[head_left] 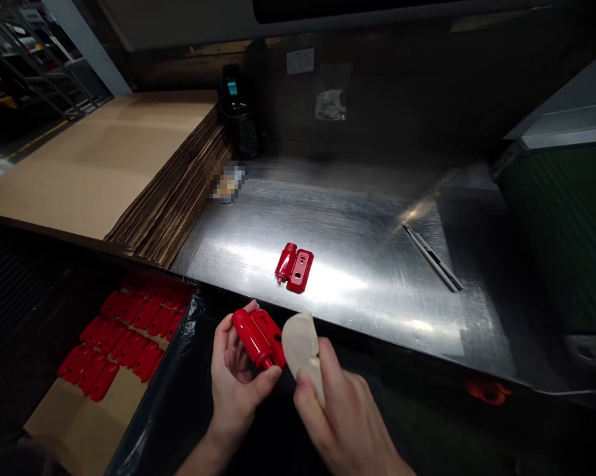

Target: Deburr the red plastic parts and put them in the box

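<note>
Gripping a red plastic part (257,339) in curled fingers, the left hand (237,370) holds it just below the steel tabletop (357,258) edge, long axis running up-left to down-right. The right hand (337,413) pinches a pale cloth (302,347) touching the part's right end, while a matching red part (295,267) lies on the tabletop straight ahead.

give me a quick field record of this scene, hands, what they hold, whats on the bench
left hand: left hand grips a red plastic part
right hand: right hand holds a pale cloth pad against that part
bench: steel worktop
on bench: second red part, lying apart from the hands; thin metal rods to the right
left of bench: stack of flat cardboard sheets
below left: rows of red parts on cardboard
back: dark handheld device, upright
</note>
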`<state>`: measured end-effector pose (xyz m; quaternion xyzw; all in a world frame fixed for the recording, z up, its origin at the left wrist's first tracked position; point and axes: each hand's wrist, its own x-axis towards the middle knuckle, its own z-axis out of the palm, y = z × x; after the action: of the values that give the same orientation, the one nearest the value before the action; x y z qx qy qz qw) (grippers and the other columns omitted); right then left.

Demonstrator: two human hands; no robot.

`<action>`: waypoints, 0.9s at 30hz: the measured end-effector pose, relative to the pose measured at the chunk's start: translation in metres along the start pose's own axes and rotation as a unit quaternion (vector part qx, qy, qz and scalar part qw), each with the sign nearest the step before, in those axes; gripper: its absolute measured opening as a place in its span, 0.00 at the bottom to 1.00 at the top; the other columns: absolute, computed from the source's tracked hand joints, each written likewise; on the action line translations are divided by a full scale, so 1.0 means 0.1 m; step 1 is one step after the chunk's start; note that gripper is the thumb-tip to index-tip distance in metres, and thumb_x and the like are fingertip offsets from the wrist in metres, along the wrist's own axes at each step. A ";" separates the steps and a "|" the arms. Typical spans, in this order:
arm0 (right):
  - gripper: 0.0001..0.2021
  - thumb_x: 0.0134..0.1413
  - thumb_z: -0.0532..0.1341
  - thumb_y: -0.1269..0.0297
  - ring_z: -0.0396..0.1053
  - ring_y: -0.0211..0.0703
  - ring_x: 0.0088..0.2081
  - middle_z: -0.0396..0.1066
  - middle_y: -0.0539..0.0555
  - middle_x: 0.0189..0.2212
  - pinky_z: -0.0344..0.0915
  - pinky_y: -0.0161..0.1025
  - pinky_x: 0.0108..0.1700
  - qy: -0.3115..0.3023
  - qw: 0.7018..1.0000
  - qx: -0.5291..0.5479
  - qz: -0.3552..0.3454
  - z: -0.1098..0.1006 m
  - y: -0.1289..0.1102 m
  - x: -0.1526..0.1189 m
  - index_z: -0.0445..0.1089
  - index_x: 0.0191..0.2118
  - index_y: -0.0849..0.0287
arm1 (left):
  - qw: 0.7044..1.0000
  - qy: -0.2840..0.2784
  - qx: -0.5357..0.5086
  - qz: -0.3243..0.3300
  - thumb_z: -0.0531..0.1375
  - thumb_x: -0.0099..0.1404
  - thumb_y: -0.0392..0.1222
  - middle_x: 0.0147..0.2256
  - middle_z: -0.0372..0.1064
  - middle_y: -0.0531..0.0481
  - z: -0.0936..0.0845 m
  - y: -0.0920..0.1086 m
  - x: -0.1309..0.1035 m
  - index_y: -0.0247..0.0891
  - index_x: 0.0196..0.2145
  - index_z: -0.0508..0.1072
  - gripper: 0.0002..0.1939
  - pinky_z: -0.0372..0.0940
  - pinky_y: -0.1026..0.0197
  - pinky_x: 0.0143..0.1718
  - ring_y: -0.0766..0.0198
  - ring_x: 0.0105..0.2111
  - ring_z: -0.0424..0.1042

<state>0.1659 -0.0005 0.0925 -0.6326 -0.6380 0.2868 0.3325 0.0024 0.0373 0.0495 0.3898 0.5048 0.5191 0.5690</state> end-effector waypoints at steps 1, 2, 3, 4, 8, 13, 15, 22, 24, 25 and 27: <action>0.03 0.67 0.50 0.68 0.68 0.41 0.14 0.68 0.42 0.18 0.56 0.37 0.18 0.012 1.000 -0.007 0.006 0.01 0.00 0.00 0.58 0.42 0.53 | 1.000 0.002 0.001 -0.002 0.81 0.51 0.46 0.69 0.66 0.33 0.00 0.01 0.00 0.44 0.64 0.65 0.47 0.75 0.51 0.58 0.39 0.66 0.72; 0.03 0.67 0.50 0.68 0.67 0.41 0.14 0.68 0.42 0.18 0.55 0.37 0.18 0.022 1.000 -0.010 0.008 0.01 -0.01 0.00 0.57 0.41 0.52 | 1.000 0.004 0.000 -0.005 0.80 0.52 0.47 0.69 0.66 0.33 0.00 0.02 0.00 0.44 0.64 0.65 0.47 0.75 0.51 0.58 0.39 0.66 0.72; 0.04 0.67 0.49 0.69 0.67 0.40 0.14 0.68 0.42 0.18 0.55 0.37 0.18 0.026 1.000 -0.007 0.004 0.02 -0.01 -0.01 0.57 0.41 0.52 | 1.000 0.003 -0.003 -0.009 0.80 0.52 0.47 0.70 0.66 0.33 0.01 0.02 -0.01 0.44 0.64 0.65 0.47 0.75 0.51 0.58 0.39 0.66 0.71; 0.04 0.67 0.49 0.69 0.68 0.40 0.14 0.68 0.42 0.19 0.55 0.36 0.19 0.024 1.000 -0.002 -0.006 0.02 -0.02 -0.01 0.57 0.42 0.52 | 1.000 0.002 -0.006 -0.012 0.80 0.52 0.48 0.70 0.66 0.33 0.01 0.03 -0.01 0.44 0.64 0.65 0.47 0.75 0.50 0.58 0.38 0.66 0.71; 0.04 0.67 0.49 0.69 0.67 0.41 0.13 0.67 0.41 0.17 0.54 0.38 0.18 0.042 0.999 -0.020 -0.004 0.01 -0.01 -0.03 0.57 0.43 0.52 | 1.000 0.001 -0.006 -0.009 0.81 0.50 0.47 0.68 0.68 0.33 0.02 0.03 -0.02 0.44 0.63 0.66 0.48 0.75 0.47 0.58 0.35 0.66 0.71; 0.05 0.68 0.50 0.70 0.68 0.40 0.14 0.69 0.41 0.19 0.56 0.36 0.19 0.004 1.000 0.000 -0.002 -0.02 0.04 -0.05 0.56 0.44 0.52 | 1.000 0.002 -0.010 -0.011 0.81 0.50 0.49 0.68 0.67 0.32 0.02 0.02 -0.04 0.44 0.64 0.65 0.49 0.76 0.48 0.57 0.34 0.67 0.70; 0.05 0.68 0.50 0.70 0.68 0.41 0.14 0.68 0.41 0.19 0.55 0.37 0.18 0.014 1.000 -0.008 -0.001 -0.02 0.05 -0.06 0.56 0.43 0.51 | 1.000 0.002 -0.008 -0.009 0.81 0.50 0.49 0.68 0.68 0.32 0.02 0.01 -0.05 0.44 0.64 0.66 0.48 0.76 0.47 0.58 0.34 0.68 0.69; 0.05 0.69 0.50 0.70 0.68 0.40 0.13 0.66 0.39 0.18 0.55 0.36 0.18 0.046 0.998 -0.023 -0.023 -0.02 0.04 -0.08 0.54 0.41 0.50 | 1.000 -0.008 -0.001 0.002 0.81 0.50 0.49 0.69 0.67 0.33 0.00 0.00 -0.08 0.45 0.64 0.66 0.48 0.74 0.45 0.60 0.34 0.69 0.68; 0.05 0.69 0.49 0.70 0.68 0.41 0.14 0.68 0.41 0.19 0.56 0.37 0.19 0.060 0.997 -0.029 -0.022 0.01 0.02 -0.12 0.54 0.42 0.50 | 1.000 -0.007 0.003 0.000 0.80 0.51 0.50 0.69 0.66 0.32 0.00 -0.01 -0.08 0.44 0.64 0.66 0.47 0.74 0.46 0.60 0.34 0.69 0.67; 0.05 0.70 0.49 0.69 0.69 0.41 0.15 0.69 0.41 0.20 0.56 0.37 0.20 0.066 0.997 -0.032 -0.023 0.03 0.02 -0.14 0.55 0.43 0.51 | 1.000 -0.007 0.004 0.002 0.80 0.52 0.50 0.69 0.66 0.32 0.01 -0.01 -0.07 0.44 0.64 0.65 0.47 0.75 0.46 0.60 0.34 0.69 0.67; 0.05 0.70 0.49 0.70 0.69 0.41 0.15 0.70 0.43 0.21 0.56 0.38 0.21 0.073 0.996 -0.034 -0.026 0.07 0.02 -0.18 0.56 0.44 0.51 | 1.000 -0.006 0.005 0.002 0.80 0.52 0.49 0.69 0.66 0.32 0.01 -0.02 -0.06 0.44 0.64 0.65 0.47 0.76 0.47 0.59 0.34 0.68 0.68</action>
<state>0.1608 -0.0182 0.0853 -0.6460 -0.6374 0.2095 0.3640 0.0044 0.0309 0.0489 0.3964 0.5030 0.5153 0.5695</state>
